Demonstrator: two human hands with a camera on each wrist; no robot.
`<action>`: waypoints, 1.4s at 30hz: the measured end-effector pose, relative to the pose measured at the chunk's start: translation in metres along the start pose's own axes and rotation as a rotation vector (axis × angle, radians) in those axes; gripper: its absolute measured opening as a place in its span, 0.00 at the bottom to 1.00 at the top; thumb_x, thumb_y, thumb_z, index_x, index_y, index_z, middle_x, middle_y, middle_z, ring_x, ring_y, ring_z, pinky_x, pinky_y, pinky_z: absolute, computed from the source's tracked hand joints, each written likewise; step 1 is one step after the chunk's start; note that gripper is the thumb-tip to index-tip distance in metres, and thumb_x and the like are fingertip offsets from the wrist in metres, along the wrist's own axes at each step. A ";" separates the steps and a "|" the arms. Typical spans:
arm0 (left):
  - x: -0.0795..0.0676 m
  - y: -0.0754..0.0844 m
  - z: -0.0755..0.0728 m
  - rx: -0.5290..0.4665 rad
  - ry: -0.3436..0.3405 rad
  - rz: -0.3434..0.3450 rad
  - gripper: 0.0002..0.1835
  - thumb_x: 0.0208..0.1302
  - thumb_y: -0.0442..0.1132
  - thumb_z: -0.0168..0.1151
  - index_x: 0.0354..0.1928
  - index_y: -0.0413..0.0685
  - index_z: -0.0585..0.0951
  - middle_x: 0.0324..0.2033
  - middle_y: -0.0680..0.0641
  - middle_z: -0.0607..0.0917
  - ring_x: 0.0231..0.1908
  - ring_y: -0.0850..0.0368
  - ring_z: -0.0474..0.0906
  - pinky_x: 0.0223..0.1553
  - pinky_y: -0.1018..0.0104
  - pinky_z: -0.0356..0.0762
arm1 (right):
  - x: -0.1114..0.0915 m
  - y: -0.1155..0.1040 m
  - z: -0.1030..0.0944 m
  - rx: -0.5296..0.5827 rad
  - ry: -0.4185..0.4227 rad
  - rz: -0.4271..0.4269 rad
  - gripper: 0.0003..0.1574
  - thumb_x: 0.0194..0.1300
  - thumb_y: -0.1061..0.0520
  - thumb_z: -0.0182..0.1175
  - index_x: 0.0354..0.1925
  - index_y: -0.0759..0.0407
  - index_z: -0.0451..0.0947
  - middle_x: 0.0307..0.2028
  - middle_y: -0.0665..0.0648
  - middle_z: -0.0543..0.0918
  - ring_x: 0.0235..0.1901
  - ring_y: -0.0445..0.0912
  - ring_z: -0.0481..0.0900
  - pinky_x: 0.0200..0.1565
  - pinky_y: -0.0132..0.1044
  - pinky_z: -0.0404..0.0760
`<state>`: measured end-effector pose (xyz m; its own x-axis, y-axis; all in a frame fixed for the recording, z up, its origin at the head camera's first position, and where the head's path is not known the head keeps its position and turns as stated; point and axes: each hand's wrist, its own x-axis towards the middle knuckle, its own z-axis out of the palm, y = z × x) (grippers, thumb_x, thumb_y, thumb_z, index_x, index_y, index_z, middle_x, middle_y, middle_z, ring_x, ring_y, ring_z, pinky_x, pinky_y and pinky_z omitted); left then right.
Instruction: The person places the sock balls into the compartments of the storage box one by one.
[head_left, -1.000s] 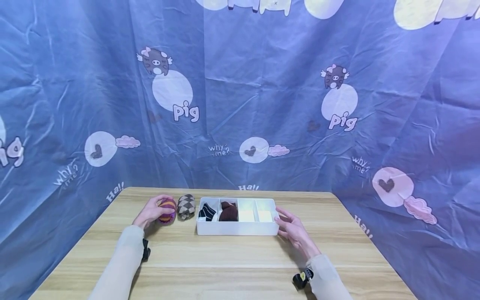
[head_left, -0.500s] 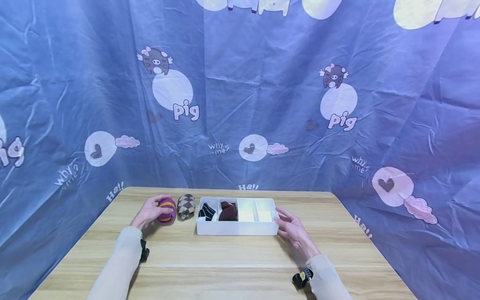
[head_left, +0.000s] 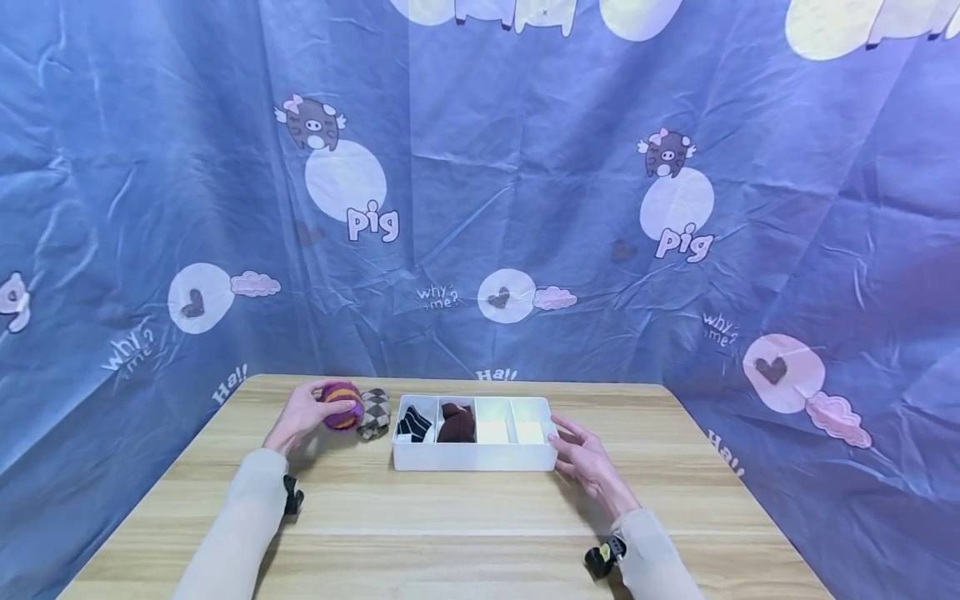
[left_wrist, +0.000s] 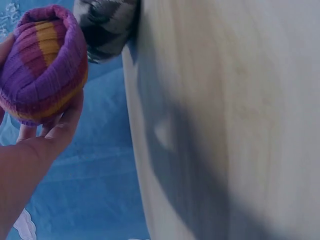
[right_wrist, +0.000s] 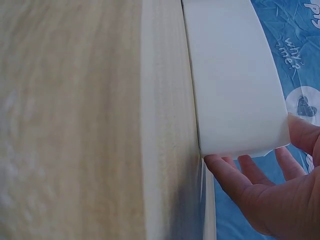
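the striped sock ball (left_wrist: 45,70), purple with orange and maroon bands, is sitting in your left hand (head_left: 300,414), well to the left of the white box (head_left: 476,457). you are pinching it between thumb and fingers; whether it is bearing on the table (head_left: 480,567) or hanging just above it, i cannot tell. the checkered roll (head_left: 377,414) is lying between it and the box, partly behind the ball in the head view, and contact between the two is not showing clearly.

the knit is probably giving under pressure, so you are doing best by squeezing only enough to hold its round shape. the folded rim is showing in the left wrist view; a fingertip hooking under it could be unrolling the ball, so you are wanting your pads on the fat sides. with the roll sitting so near, a low sideways sweep would be risking a bump; lifting first is looking safer.

your right hand (head_left: 587,462) is resting spread fingertips against the box's right end, not wrapping round it. that touch is looking right for steadying; pushing harder could be sliding the box, with the black striped sock (head_left: 415,423) and brown sock (head_left: 457,423) riding in its two left compartments.
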<state>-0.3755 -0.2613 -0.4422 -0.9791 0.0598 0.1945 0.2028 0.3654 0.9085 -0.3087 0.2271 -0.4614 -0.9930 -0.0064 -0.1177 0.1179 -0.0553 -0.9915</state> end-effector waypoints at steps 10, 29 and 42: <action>0.004 0.018 0.018 -0.013 -0.009 0.051 0.33 0.55 0.46 0.74 0.61 0.41 0.76 0.57 0.33 0.74 0.56 0.39 0.76 0.54 0.54 0.79 | 0.001 0.001 0.000 0.001 -0.003 -0.004 0.36 0.70 0.64 0.55 0.73 0.61 0.59 0.67 0.76 0.64 0.49 0.49 0.80 0.56 0.50 0.80; 0.010 0.049 0.070 0.005 -0.048 0.173 0.26 0.56 0.42 0.73 0.56 0.41 0.81 0.51 0.37 0.73 0.53 0.41 0.76 0.54 0.53 0.78 | 0.002 0.002 0.000 -0.007 0.000 -0.013 0.35 0.70 0.65 0.55 0.72 0.62 0.59 0.66 0.75 0.65 0.48 0.48 0.80 0.55 0.50 0.80; 0.006 0.061 0.126 -0.157 0.018 0.178 0.27 0.52 0.44 0.76 0.55 0.48 0.82 0.55 0.40 0.79 0.50 0.47 0.80 0.50 0.58 0.81 | 0.001 0.003 0.000 -0.015 -0.004 -0.010 0.36 0.70 0.63 0.57 0.73 0.61 0.59 0.66 0.74 0.64 0.50 0.49 0.80 0.56 0.48 0.80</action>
<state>-0.3715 -0.1216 -0.4320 -0.9276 0.0934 0.3618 0.3735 0.2018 0.9054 -0.3093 0.2273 -0.4644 -0.9941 -0.0102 -0.1080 0.1083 -0.0402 -0.9933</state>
